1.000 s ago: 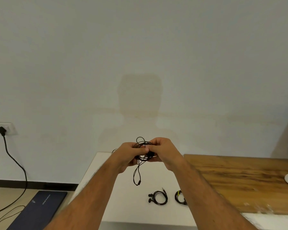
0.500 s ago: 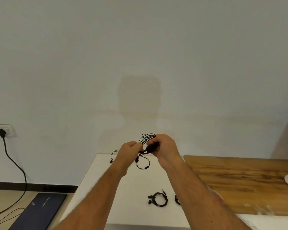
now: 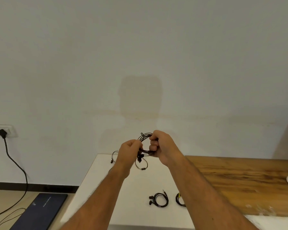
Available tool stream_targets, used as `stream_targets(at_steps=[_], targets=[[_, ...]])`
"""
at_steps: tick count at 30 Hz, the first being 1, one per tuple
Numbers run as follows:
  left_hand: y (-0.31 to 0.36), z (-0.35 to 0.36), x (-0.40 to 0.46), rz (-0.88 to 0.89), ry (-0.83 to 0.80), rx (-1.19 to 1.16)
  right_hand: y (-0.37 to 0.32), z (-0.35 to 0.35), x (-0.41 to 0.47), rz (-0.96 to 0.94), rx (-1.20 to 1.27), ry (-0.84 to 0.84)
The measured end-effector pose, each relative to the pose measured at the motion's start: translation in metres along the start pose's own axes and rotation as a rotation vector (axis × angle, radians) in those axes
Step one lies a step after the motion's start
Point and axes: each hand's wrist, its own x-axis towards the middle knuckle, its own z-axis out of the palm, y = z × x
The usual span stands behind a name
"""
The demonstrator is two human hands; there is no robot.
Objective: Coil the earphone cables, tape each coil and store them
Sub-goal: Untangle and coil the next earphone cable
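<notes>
- Right hand (image 3: 163, 147): fingers curled shut around the right side of a black earphone cable (image 3: 144, 143), which is held in the air above the far end of the white table (image 3: 106, 188).
- Left hand (image 3: 129, 151): thumb and fingertips pinched on the left side of the same coil.
- Change from half a second ago: the hands stand slightly further apart, and the loops now open into a rounder ring between them, where they were bunched before.
- Orientation: the ring stands roughly upright, facing the camera; a slack loop with the earbuds hangs straight down from its lower edge, long axis vertical.
- On the table, nearer the camera: a finished coil (image 3: 160, 200) lying flat, and just right of it a second coil (image 3: 179, 199) with a yellow mark, partly hidden by the right forearm.
- Far left table edge: a loose cable end (image 3: 113, 156).
- Right: a wooden surface (image 3: 239, 176) adjoining the white table.
</notes>
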Motion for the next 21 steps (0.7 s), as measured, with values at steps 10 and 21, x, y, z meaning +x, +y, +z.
stream_targets(at_steps=[10, 21], targets=[[-0.009, 0.003, 0.003, 0.223, 0.131, 0.596, -0.002, -0.005, -0.005, -0.061, 0.006, -0.124], [0.003, -0.004, 0.004, -0.05, -0.259, -0.109, -0.01, -0.003, -0.006, -0.221, -0.37, 0.007]])
